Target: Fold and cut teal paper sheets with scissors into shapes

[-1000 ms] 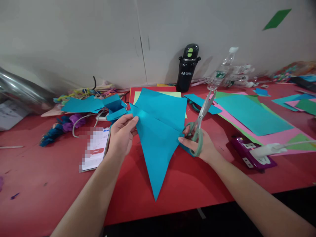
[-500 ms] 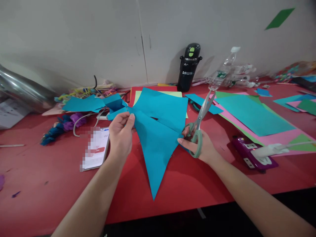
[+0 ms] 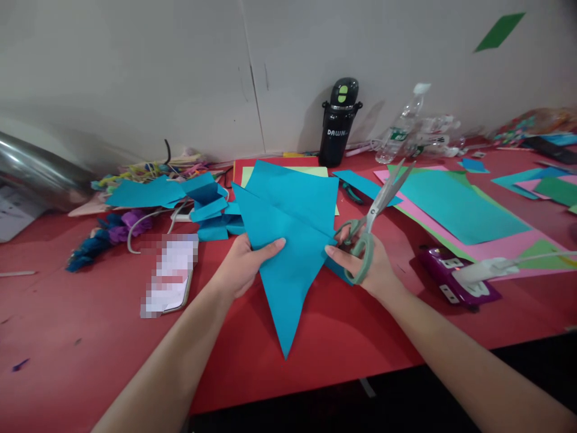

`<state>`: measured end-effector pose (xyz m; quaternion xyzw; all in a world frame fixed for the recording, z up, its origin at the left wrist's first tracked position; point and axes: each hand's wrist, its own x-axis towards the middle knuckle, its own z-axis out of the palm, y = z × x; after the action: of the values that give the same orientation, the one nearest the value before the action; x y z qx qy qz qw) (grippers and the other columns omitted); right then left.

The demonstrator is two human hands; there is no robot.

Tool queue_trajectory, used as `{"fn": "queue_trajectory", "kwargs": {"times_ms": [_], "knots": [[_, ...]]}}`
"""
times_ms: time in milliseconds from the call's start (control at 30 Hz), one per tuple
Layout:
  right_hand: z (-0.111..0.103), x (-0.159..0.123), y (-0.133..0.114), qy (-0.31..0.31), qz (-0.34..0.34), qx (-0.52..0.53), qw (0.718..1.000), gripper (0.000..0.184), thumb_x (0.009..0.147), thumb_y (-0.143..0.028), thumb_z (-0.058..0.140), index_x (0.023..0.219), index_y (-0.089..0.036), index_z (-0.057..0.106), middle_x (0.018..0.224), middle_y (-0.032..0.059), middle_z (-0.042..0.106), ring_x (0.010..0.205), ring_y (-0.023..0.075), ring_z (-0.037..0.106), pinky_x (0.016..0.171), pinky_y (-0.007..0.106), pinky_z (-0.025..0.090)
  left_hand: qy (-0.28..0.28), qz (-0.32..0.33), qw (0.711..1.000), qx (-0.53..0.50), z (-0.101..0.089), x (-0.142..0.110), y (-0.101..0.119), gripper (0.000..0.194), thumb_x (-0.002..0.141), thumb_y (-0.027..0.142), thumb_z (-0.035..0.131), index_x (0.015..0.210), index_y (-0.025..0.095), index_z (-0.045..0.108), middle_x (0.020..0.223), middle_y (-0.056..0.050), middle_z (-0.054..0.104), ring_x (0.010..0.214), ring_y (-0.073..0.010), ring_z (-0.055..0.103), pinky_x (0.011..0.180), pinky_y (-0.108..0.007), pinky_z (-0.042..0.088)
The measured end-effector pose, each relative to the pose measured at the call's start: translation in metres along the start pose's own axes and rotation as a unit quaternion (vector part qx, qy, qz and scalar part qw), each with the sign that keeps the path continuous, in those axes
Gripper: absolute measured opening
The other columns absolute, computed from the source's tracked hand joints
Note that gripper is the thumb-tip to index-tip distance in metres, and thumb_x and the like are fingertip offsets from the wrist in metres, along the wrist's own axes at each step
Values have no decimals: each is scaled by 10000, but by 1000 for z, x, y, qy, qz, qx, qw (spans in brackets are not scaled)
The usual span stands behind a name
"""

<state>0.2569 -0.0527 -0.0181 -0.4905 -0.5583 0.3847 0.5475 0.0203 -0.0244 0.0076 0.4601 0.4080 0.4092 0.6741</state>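
Observation:
A folded piece of blue paper [image 3: 288,264] is held over the table, its sharp point toward me. My left hand [image 3: 241,264] grips its left edge, thumb on top and fingers underneath. At the right edge, my right hand [image 3: 367,264] pinches the same paper between thumb and fingers. Scissors [image 3: 378,201] with green handles also hang in my right hand, blades pointing up and away, tips slightly apart. Behind the folded piece lies another blue sheet [image 3: 293,186], on yellow and red paper.
Blue paper pieces [image 3: 211,207] and a phone [image 3: 174,273] lie at the left. A black flask [image 3: 338,129] and a plastic bottle [image 3: 401,129] stand by the wall. At the right are stacked coloured sheets [image 3: 460,204] and a purple power strip [image 3: 444,273] with a white plug.
My left hand has moved from the paper's upper left corner down its left edge, thumb now on the face. The right hand stays at the right edge, and the scissors have tilted slightly rightward.

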Motion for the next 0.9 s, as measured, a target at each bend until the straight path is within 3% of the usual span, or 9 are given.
{"fn": "queue_trajectory", "kwargs": {"times_ms": [100,200,467,667,900], "knots": [[0,0,3,-7,-5,11,1000,313,770,-371,796,812,-237,516,757,-21,545,715,173,557,658,356,486,24,72,996,40,2,1,-2,523,801,321,801,1295,242,647,1368,-100,650,1220,-359,631,978,-509,575],[-1,0,5,-17,-6,25,1000,308,779,-365,798,834,-239,522,772,-23,545,737,172,566,679,354,491,37,95,992,69,2,1,-3,516,799,340,800,1281,223,662,1336,-111,669,1202,-366,639,963,-514,581],[-4,3,2,-42,3,-5,999,345,777,-438,781,811,-246,496,720,-22,523,684,171,522,629,346,459,29,65,997,3,0,3,-3,454,739,318,848,1162,227,714,1292,-134,692,1149,-376,673,915,-519,596],[-5,3,4,-52,20,8,998,347,763,-434,786,830,-244,504,732,-21,518,696,170,509,635,342,445,23,23,999,-31,-3,3,1,386,775,328,821,1137,231,726,1269,-121,708,1126,-335,689,904,-475,598],[-3,3,2,-47,23,8,999,355,747,-424,793,819,-239,498,724,-28,499,664,156,483,618,333,424,34,37,997,-52,-3,5,5,328,798,370,801,1080,210,751,1145,-119,756,1061,-308,716,898,-461,596]]}}
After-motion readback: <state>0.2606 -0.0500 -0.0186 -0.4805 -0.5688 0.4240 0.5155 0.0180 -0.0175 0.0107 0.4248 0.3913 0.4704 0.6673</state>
